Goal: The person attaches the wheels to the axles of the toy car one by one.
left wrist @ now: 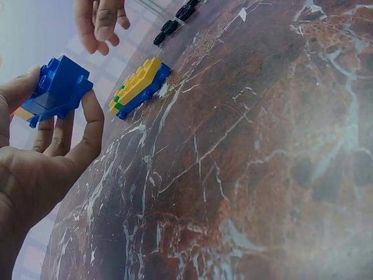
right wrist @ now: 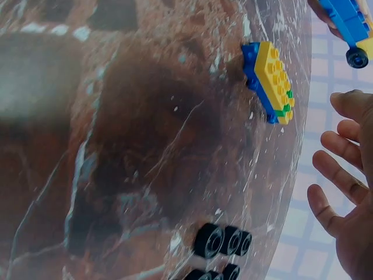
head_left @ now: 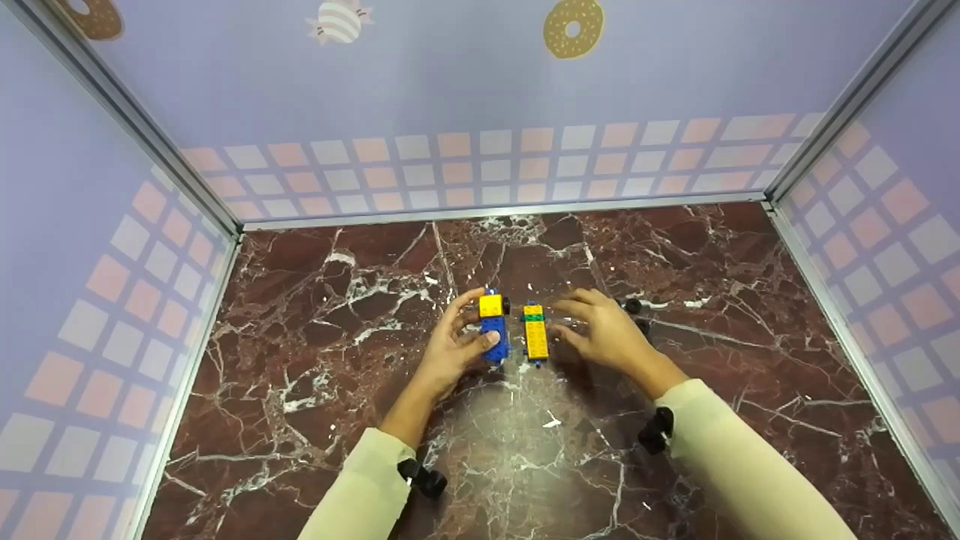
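My left hand [head_left: 454, 345] grips a toy truck [head_left: 493, 339] of blue bricks with a yellow brick near its far end, thumb on top and fingers beneath. One black wheel [right wrist: 357, 58] is on the truck's right side. Beside it on the tabletop lies a second toy vehicle body [head_left: 535, 337], yellow with a green band over a blue base, showing no wheels. My right hand [head_left: 604, 330] hovers just right of that body, fingers spread and loosely bent, holding nothing.
Several loose black wheels [right wrist: 208, 240] stand in rows on the marbled tabletop [head_left: 337, 420], right of my right hand and partly hidden by it in the head view. Pale purple panels [head_left: 450, 90] wall off the back and both sides.
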A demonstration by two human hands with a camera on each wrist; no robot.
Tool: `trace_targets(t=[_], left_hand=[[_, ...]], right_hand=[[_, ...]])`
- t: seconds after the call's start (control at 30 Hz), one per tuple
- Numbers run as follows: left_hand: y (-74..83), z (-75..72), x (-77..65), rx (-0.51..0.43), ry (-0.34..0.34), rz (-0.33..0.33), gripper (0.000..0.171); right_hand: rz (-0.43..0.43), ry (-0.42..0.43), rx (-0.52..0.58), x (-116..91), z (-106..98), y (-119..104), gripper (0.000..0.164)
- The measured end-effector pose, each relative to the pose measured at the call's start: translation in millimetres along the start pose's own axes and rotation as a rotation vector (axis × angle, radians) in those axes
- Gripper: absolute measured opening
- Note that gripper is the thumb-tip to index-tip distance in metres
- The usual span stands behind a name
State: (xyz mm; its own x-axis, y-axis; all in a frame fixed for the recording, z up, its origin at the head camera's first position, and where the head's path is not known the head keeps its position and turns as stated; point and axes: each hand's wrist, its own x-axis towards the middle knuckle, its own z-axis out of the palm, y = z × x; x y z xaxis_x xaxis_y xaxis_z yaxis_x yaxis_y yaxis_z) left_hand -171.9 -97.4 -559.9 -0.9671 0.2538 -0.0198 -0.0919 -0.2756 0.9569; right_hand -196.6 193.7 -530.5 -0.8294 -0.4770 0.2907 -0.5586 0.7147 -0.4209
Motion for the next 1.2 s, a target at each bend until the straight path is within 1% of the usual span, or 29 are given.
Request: trace_targets(t=[0.13,0.33,0.47,0.53,0.67,0.77,0.97,1.2], left_hand=[[0.6,-0.6,-0.8,0.012,-0.012,0.007,0.081],[1.4,-2.1,-1.0,0.065,-0.03,0.028,0.081],[1.0,-3.2,-1.1,0.11,-0.035,0.046,0.081],[1.3,-3.3,-1.6,0.116,-0.037,0.042,0.081],[1.9,-3.7,-2.6,0.099,-0.044,0.018,0.081],[2.1,-4.0,-2.9,0.075,-0.04,-0.004,0.078],[1.6,-4.7,-2.9,0.078,-0.027,-0.002,0.075],[1.5,-4.7,-3.4,0.041,-0.021,-0.017,0.074]], right_hand=[[0.016,-0.009,-0.01,-6,-3,6,0.039],[0.04,0.002,-0.02,-15,-8,15,0.037],[0.037,0.012,-0.017,-19,-10,21,0.036],[0.029,0.014,-0.012,-21,-11,23,0.035],[0.026,0.008,-0.017,-26,-14,28,0.034],[0.044,-0.012,-0.028,-30,-17,32,0.035],[0.093,-0.072,-0.064,-41,-20,40,0.042],[0.142,-0.127,-0.084,-50,-23,48,0.04]])
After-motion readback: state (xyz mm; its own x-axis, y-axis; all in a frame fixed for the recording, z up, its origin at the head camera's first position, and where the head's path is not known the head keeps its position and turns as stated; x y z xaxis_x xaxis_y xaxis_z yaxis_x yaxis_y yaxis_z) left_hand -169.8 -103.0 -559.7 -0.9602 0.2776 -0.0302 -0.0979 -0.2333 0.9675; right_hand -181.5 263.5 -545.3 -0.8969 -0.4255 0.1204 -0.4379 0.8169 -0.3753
